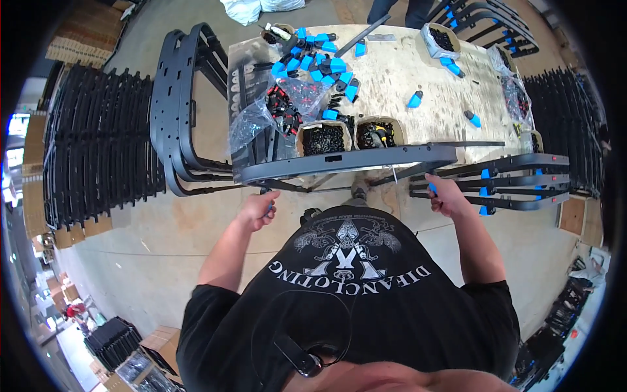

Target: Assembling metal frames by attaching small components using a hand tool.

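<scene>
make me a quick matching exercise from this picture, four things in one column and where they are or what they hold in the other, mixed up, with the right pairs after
1. left hand
2. right hand
3. clear plastic bag
4. yellow item

A. inside a box on the table
B. near the right end of the curved dark bar
C. holding red and black parts
D. near the bar's left end

Pairs: 1-D, 2-B, 3-C, 4-A

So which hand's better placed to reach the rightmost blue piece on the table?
Probably your right hand: it's nearer that blue piece; your left hand is near the left end of the black bar.
</scene>
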